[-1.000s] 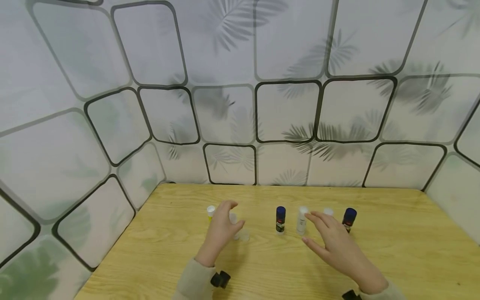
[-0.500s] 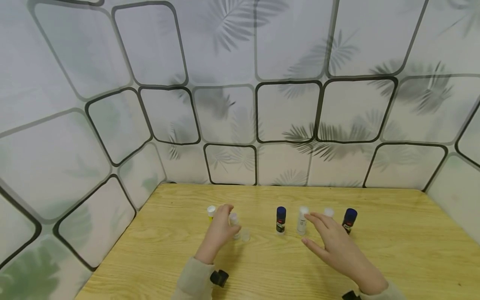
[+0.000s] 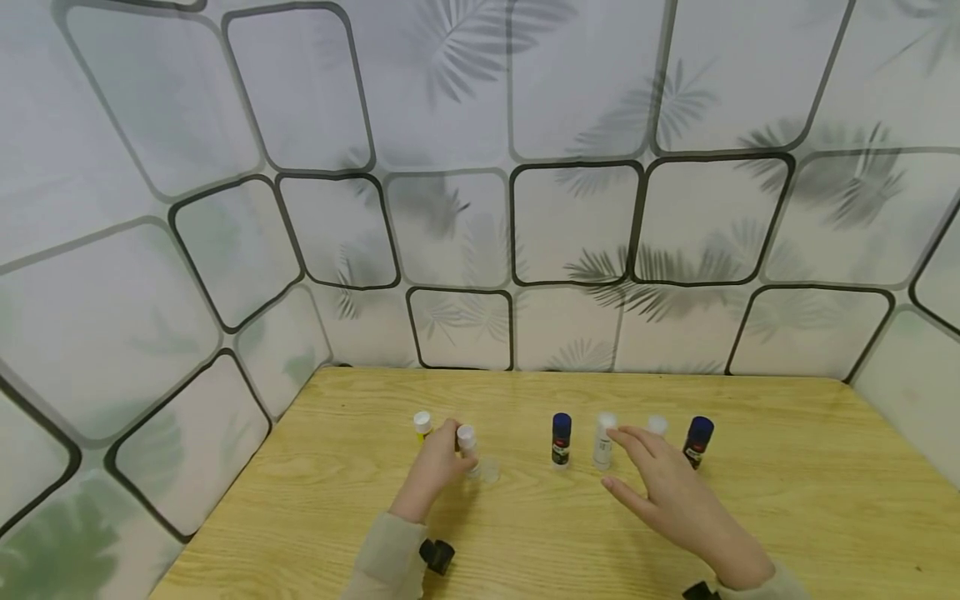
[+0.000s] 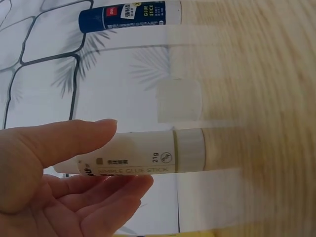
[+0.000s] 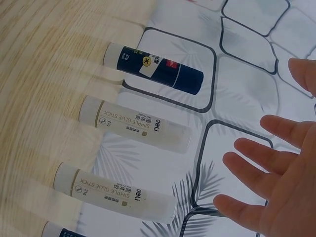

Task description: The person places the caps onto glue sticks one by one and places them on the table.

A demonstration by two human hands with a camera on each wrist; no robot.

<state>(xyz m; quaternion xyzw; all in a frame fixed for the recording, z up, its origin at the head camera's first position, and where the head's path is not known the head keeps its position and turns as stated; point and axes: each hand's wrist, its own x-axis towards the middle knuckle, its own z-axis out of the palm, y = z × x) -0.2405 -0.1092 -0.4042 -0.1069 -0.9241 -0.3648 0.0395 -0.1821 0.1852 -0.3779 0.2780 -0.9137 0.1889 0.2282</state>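
My left hand (image 3: 437, 467) is around a white glue stick (image 3: 467, 446) standing upright on the table. In the left wrist view, the thumb lies along one side of the same glue stick (image 4: 143, 153) and the curled fingers along the other. A short translucent piece (image 3: 489, 470) stands beside it. My right hand (image 3: 667, 483), fingers spread and relaxed, hovers in front of two white glue sticks (image 5: 136, 123) and holds nothing. A dark blue glue stick (image 3: 561, 440) stands left of these, another blue glue stick (image 3: 698, 442) right of them.
A white-capped yellow stick (image 3: 423, 425) stands behind the left hand, mostly hidden. The wooden table (image 3: 300, 508) ends at a patterned cloth backdrop (image 3: 450, 200) behind and at the sides.
The left hand has shifted slightly left, and its thumb and fingers have drawn in around the white glue stick. The right hand and the other sticks stay where they were.
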